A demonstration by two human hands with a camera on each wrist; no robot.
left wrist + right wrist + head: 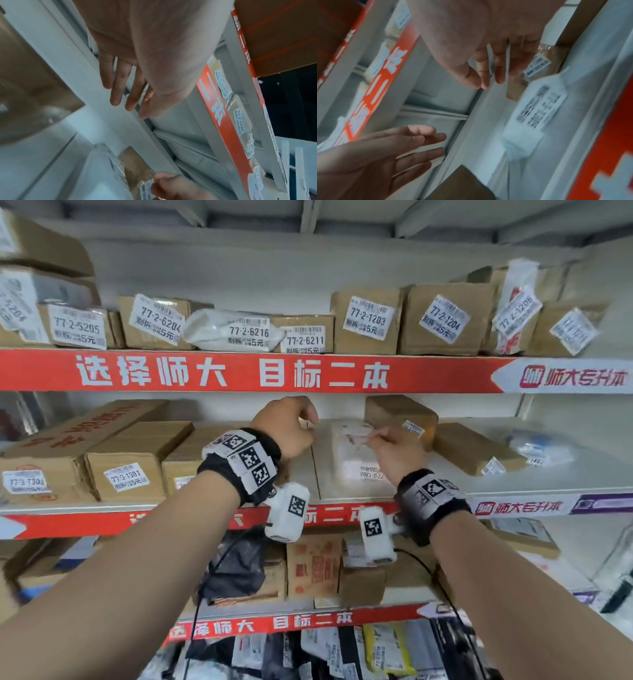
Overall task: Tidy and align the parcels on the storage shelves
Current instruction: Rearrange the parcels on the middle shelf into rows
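Note:
A flat white parcel [352, 457] with a printed label lies on the middle shelf [513, 477] between my two hands. In the right wrist view this white parcel [536, 115] is blurred. My left hand [308, 422] reaches deep into the shelf to the parcel's left. In the left wrist view, the left hand [126, 104] has straight fingers near the shelf's back wall and holds nothing. My right hand [375, 440] hovers at the parcel's far right end, in front of a brown box [397, 412]. In its own wrist view, the right hand [489, 81] has loosely extended fingers and grips nothing.
Labelled cardboard boxes [133, 470] fill the middle shelf's left part. A low brown box [469, 446] and a blue-white bag [541, 446] lie to the right. The upper shelf carries a row of labelled parcels [366, 320] above a red edge strip [239, 374]. More parcels [315, 566] sit below.

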